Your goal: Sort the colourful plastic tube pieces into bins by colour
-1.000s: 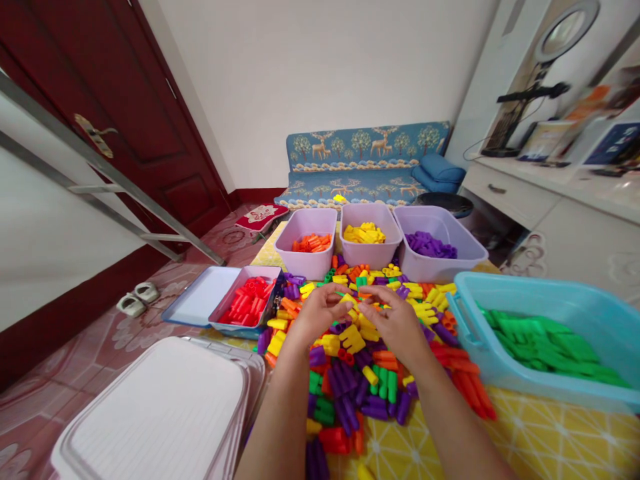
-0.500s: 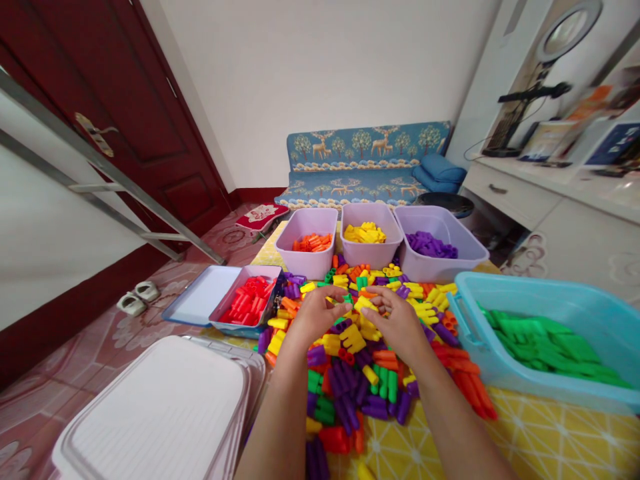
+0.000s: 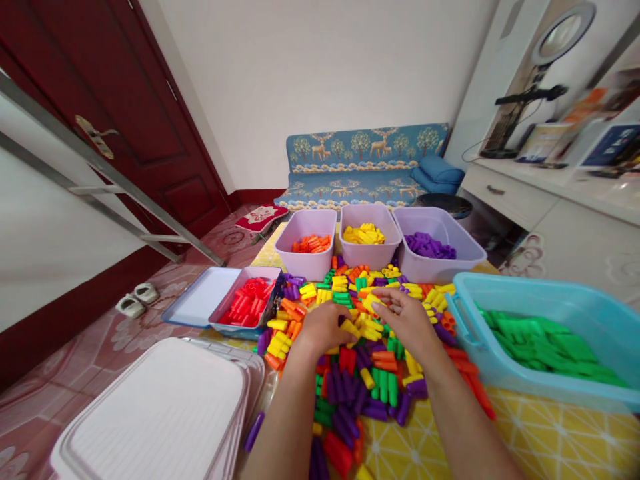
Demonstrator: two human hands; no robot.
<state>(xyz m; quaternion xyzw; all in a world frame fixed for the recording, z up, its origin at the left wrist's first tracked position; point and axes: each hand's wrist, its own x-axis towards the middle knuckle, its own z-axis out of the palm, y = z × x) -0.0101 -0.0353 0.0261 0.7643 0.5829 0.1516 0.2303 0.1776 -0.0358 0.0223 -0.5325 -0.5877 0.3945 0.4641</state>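
Note:
Over the middle of a mixed heap of plastic tube-shaped building pieces, my left hand reaches down with its fingers closed on a yellow tube piece. Its fingertips are partly hidden behind the hand. To its right, my right hand pinches another yellow piece between thumb and fingers. Around both hands lie yellow, purple, orange, green and red pieces, many joined side by side. Purple pieces and a green group lie nearer to me.
Lilac bins hold orange, yellow and purple pieces along the back. A turquoise tub with green pieces stands right. An open tin with red pieces and stacked white lids are left.
My left hand has moved down and closed on a yellow piece in the heap. My right hand has shifted slightly right, still pinching its yellow piece.

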